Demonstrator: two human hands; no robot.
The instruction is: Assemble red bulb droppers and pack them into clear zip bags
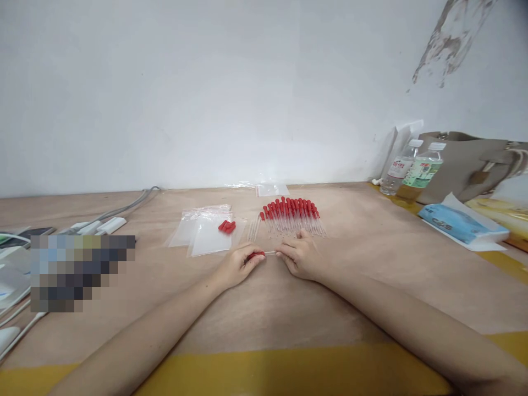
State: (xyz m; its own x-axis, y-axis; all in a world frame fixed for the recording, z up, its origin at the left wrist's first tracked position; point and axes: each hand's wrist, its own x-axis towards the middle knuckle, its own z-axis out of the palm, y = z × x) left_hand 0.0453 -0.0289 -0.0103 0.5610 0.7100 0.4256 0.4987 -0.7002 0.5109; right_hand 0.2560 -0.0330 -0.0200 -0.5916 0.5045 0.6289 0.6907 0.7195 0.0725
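In the head view, the person's left hand (241, 265) and right hand (301, 258) meet low over the tabletop (256, 319), near the middle, with a short gap between them. The left hand pinches a red cap (256, 254) between thumb and fingers; the right hand pinches the far end of a thin clear tube (270, 253), which spans the gap, lies level and runs up to the cap. How far the tube sits inside the cap is hidden by the fingers.

Just beyond the right hand lies a dense row of red-capped tubes (289, 210) — caps toward the wall (231, 99), clear ends toward the person. Left of that row, next to it, are a few bare tubes (253, 228). Farther left, loose red caps (226, 226) rest on overlapping clear bags (212, 237).

At the right stand 2 bottles (423, 169) before a grey-brown bag (466, 165), with a blue tissue pack (464, 223) nearer. At the left are cables (134, 205) and white plugs (112, 225) — a pixelated patch covers part of that side.
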